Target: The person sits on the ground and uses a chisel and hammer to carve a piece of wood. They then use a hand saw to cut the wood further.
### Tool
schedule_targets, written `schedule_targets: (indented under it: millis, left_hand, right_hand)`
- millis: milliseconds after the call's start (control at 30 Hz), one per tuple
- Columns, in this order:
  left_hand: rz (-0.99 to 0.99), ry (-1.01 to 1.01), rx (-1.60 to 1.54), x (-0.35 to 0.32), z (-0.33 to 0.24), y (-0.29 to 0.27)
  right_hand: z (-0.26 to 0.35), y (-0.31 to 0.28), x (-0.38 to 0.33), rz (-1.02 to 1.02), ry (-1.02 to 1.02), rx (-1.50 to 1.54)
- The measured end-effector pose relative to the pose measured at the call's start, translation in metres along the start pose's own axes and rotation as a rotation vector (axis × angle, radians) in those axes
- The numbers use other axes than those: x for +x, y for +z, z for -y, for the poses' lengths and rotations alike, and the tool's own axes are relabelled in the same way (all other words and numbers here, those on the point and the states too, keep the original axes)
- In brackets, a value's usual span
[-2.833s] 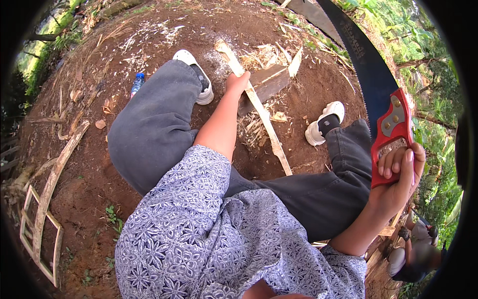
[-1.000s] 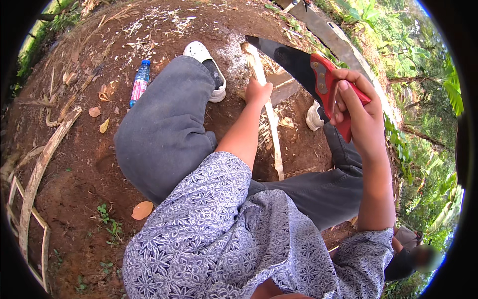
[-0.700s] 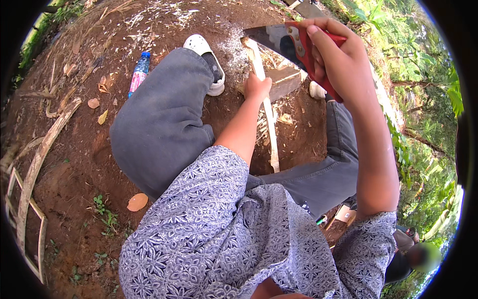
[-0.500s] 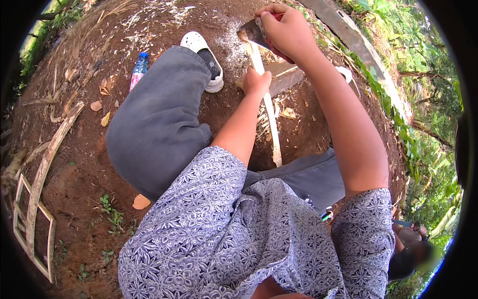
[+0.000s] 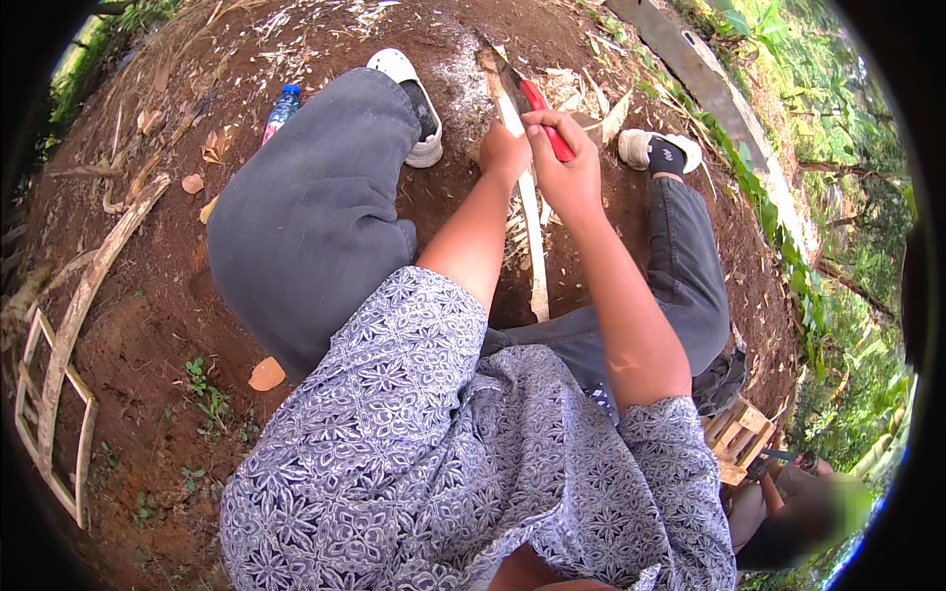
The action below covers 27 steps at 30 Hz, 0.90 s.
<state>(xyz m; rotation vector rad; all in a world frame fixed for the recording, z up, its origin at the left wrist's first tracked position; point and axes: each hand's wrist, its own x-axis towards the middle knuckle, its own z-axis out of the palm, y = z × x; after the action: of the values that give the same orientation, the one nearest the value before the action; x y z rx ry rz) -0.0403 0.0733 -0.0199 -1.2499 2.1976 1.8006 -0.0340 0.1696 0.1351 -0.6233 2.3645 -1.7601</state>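
Observation:
My left hand (image 5: 504,151) is closed around the middle of a long, pale wooden strip (image 5: 533,231). The strip slants from the wood-chip-strewn ground ahead down to between my legs. Its far end is rough and brownish. In my right hand (image 5: 570,175) is a knife (image 5: 535,96) with a red handle and a dark, broad blade. The blade points forward and lies along the right side of the strip's far end; whether it touches the wood cannot be made out. My hands are close together, the right one just right of the left.
Shavings (image 5: 576,89) lie around a partly hidden wooden block. A blue-capped plastic bottle (image 5: 283,108) is beyond my left knee. At left are a long branch (image 5: 99,266) and a thin wooden frame (image 5: 84,463). Another person (image 5: 788,512) sits at lower right near a wooden crate (image 5: 737,438).
My right hand has come down and back toward my left hand, turning the knife so its blade points forward. My left hand keeps its hold on the strip. My right leg has come into view.

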Motion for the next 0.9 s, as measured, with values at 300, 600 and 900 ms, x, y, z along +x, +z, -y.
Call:
schedule_targets:
  millis: [300, 600, 900]
  left_hand:
    - [-0.134, -0.041, 0.23, 0.0, 0.011, 0.002]
    - [0.008, 0.071, 0.312, 0.0, -0.003, 0.019]
    - [-0.07, 0.077, 0.044, 0.005, 0.021, 0.019]
  right_hand:
    - [0.126, -0.067, 0.008, 0.205, 0.259, -0.095]
    - [0.023, 0.037, 0.071, 0.097, -0.025, -0.315]
    - [0.017, -0.026, 0.077, 0.292, 0.357, 0.226]
